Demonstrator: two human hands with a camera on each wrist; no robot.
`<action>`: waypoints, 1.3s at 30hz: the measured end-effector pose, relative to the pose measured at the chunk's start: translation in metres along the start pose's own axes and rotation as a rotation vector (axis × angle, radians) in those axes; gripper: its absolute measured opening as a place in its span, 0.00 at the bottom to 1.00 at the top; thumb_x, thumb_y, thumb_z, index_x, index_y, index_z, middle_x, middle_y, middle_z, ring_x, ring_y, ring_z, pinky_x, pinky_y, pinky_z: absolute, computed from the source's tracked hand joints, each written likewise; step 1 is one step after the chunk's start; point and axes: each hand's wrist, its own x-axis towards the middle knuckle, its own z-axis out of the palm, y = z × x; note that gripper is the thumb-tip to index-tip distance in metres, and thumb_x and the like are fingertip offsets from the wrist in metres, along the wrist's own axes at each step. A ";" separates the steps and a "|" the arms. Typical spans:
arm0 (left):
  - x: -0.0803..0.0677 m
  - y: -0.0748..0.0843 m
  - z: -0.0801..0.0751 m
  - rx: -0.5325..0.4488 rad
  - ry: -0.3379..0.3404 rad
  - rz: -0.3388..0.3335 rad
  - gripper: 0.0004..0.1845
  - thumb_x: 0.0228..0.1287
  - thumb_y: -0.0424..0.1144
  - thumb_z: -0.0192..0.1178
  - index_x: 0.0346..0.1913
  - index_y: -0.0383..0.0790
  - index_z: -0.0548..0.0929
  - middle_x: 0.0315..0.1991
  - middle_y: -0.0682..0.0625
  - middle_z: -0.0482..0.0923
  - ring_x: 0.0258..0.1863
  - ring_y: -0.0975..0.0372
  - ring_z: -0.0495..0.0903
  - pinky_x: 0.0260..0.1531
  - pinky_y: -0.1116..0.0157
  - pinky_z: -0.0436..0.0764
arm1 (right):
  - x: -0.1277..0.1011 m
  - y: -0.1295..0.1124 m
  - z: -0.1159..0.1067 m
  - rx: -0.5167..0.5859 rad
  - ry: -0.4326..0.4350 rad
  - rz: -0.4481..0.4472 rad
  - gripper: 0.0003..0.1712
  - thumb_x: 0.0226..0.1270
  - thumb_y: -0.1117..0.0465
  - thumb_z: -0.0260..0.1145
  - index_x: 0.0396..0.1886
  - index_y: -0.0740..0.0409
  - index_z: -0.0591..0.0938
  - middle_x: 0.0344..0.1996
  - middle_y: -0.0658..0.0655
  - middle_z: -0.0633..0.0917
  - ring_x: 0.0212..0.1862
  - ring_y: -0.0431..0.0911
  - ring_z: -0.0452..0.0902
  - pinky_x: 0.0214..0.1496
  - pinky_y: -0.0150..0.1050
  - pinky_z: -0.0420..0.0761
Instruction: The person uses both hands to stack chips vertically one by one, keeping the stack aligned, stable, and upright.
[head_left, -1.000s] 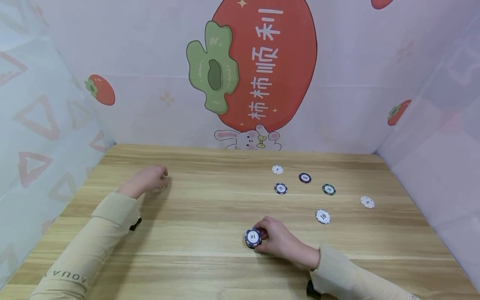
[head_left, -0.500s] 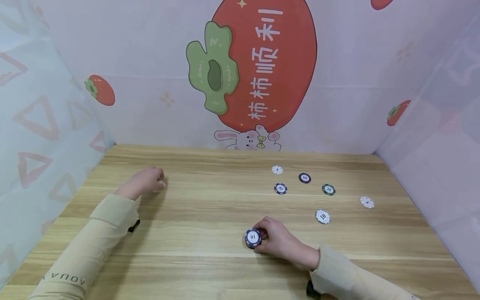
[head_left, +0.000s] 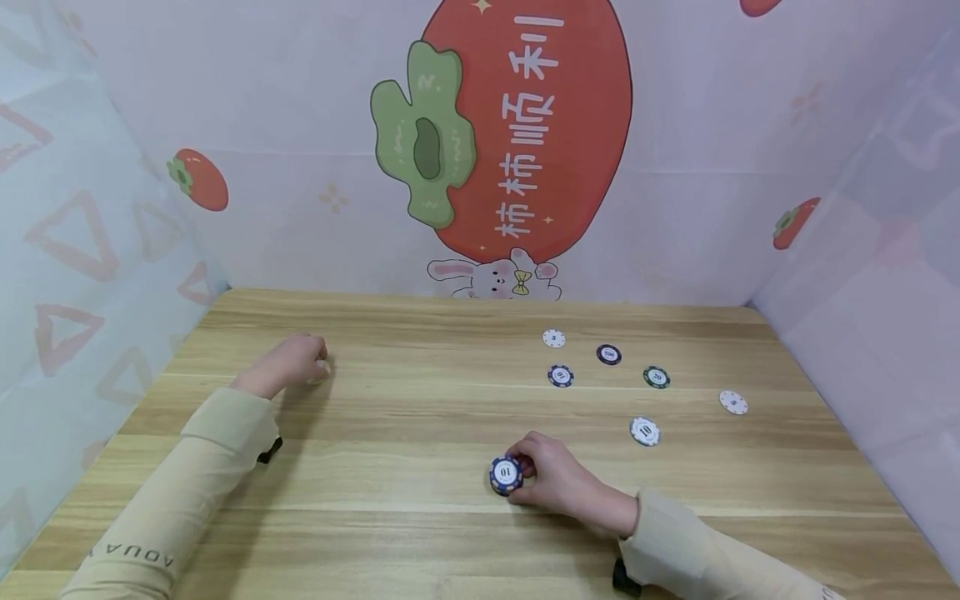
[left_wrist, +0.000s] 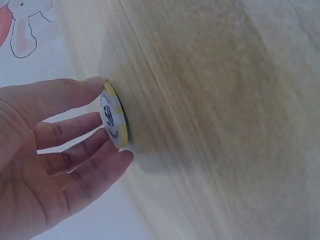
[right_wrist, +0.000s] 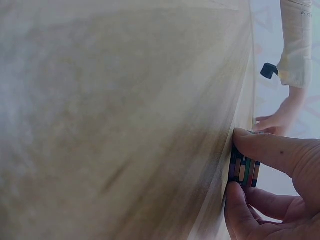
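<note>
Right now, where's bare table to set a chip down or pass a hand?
Bare wood runs between the left hand and the right hand, also along the near edge of the table between the sleeves. Crowded: far right, where six loose chips lie scattered. The right hand grips a chip stack.

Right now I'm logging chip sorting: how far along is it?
Done: a short stack stands under the right hand. In hand: the left hand pinches one yellow-edged chip. Left: six loose chips lie on the table.
</note>
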 end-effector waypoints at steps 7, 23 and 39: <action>-0.001 0.000 -0.001 -0.019 0.023 -0.007 0.09 0.48 0.32 0.59 0.30 0.28 0.76 0.29 0.41 0.76 0.27 0.54 0.73 0.31 0.56 0.73 | 0.001 -0.001 0.000 -0.001 0.004 -0.009 0.24 0.40 0.64 0.75 0.41 0.65 0.79 0.32 0.49 0.75 0.32 0.38 0.70 0.34 0.29 0.73; -0.006 0.010 -0.002 -0.005 0.121 0.017 0.05 0.46 0.23 0.56 0.24 0.35 0.75 0.23 0.48 0.72 0.23 0.58 0.67 0.25 0.62 0.68 | 0.000 -0.001 0.000 -0.005 0.005 -0.021 0.24 0.39 0.65 0.76 0.40 0.65 0.79 0.32 0.49 0.75 0.33 0.40 0.70 0.33 0.30 0.72; -0.013 0.035 -0.007 0.037 0.097 0.041 0.13 0.46 0.19 0.50 0.17 0.41 0.67 0.16 0.51 0.62 0.19 0.62 0.59 0.22 0.65 0.60 | 0.000 -0.001 -0.001 -0.008 0.011 -0.028 0.24 0.39 0.65 0.76 0.40 0.65 0.79 0.32 0.50 0.75 0.33 0.40 0.70 0.34 0.30 0.72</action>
